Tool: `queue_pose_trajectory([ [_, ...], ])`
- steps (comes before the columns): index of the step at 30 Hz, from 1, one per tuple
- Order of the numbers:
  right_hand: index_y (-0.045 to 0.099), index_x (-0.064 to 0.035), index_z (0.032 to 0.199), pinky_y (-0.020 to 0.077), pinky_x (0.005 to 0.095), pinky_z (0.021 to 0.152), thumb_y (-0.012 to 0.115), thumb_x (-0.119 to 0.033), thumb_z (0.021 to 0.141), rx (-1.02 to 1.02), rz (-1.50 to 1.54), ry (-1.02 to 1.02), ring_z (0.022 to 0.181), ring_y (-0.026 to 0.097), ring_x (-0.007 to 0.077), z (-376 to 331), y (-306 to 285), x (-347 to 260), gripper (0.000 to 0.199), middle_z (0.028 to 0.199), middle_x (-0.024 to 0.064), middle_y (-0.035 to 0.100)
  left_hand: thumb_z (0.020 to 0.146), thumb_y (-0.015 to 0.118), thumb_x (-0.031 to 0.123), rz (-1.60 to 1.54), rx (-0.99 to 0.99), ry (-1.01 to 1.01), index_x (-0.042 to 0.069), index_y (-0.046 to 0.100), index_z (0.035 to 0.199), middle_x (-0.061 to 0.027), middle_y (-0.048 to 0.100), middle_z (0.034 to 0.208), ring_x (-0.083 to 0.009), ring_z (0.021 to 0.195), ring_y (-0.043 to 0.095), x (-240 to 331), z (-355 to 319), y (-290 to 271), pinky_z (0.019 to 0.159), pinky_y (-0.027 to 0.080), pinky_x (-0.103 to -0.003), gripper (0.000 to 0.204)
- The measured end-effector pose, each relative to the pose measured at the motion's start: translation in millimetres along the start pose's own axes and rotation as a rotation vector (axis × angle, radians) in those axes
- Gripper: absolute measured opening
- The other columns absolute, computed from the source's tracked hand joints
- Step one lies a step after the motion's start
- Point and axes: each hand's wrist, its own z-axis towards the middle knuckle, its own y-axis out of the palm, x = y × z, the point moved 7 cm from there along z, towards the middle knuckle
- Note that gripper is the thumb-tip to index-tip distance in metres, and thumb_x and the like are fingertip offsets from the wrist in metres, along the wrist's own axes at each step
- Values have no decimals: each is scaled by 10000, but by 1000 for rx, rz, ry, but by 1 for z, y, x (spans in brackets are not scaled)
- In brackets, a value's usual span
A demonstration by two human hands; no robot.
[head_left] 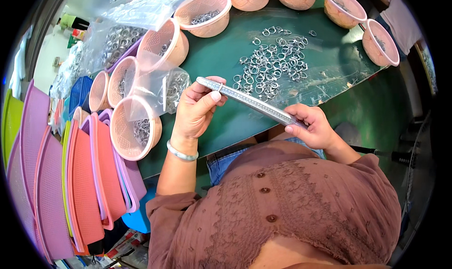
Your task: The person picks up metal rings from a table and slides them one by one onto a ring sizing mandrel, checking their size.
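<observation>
A silver ring mandrel (pixel 258 102) with graduated markings lies slantwise across my front, above the near part of the green table. My right hand (pixel 314 126) is closed around its thicker lower end. Near the thin upper end, a small silver ring (pixel 220 87) encircles the stick. My left hand (pixel 194 110) pinches there with thumb and fingers; whether it presses on the ring or only the stick is hard to make out. Just beyond the mandrel, a loose pile of silver rings (pixel 275 64) is spread on the table. A clear bag (pixel 175 91) of rings sits beside my left hand.
Pink baskets (pixel 207 28) holding metal pieces curve along the table's far and left sides; another basket (pixel 123 142) stands close by my left forearm. Stacked colourful plastic baskets (pixel 84 175) fill the lower left. A person (pixel 400 21) stands beyond the far right corner.
</observation>
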Motion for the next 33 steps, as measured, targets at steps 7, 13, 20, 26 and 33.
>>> queue_pose_trajectory([
  [7, 571, 14, 944, 362, 209, 496, 664, -73, 741, -29, -27, -10, 549, 443, 58, 1, 11, -5, 240, 671, 15, 529, 796, 601, 29, -18, 15, 33, -40, 547, 1053, -77, 584, 903, -131, 759, 562, 5, -14, -3, 727, 469, -252, 272],
  [13, 569, 16, 945, 369, 215, 502, 661, -79, 745, -57, -11, 12, 556, 446, 63, 2, 18, -10, 240, 681, 17, 533, 793, 601, 27, -30, 23, 70, -38, 547, 1055, -78, 582, 908, -128, 749, 556, 10, -23, -6, 709, 461, -241, 275],
  [20, 566, 13, 958, 384, 227, 509, 652, -70, 739, -108, -75, -47, 550, 473, 96, 6, 31, -30, 249, 719, 47, 561, 774, 629, 52, 148, 110, 140, -24, 556, 1006, -52, 570, 835, -109, 676, 529, 31, -42, -10, 645, 441, -215, 254],
  [26, 565, 22, 967, 389, 232, 511, 657, -87, 732, -128, -52, -129, 549, 489, 116, 1, 32, -37, 275, 738, 70, 575, 814, 584, 65, 42, 312, 506, -20, 558, 958, -49, 566, 798, -98, 635, 509, 90, -64, -28, 580, 423, -210, 170],
  [33, 553, 34, 977, 355, 202, 507, 627, -85, 774, -33, 49, -36, 568, 453, 64, -5, 9, -24, 247, 694, 26, 534, 798, 613, 91, 1098, 930, 699, -56, 535, 1065, -66, 569, 885, -82, 667, 508, 215, -67, -84, 630, 430, -205, 314],
])
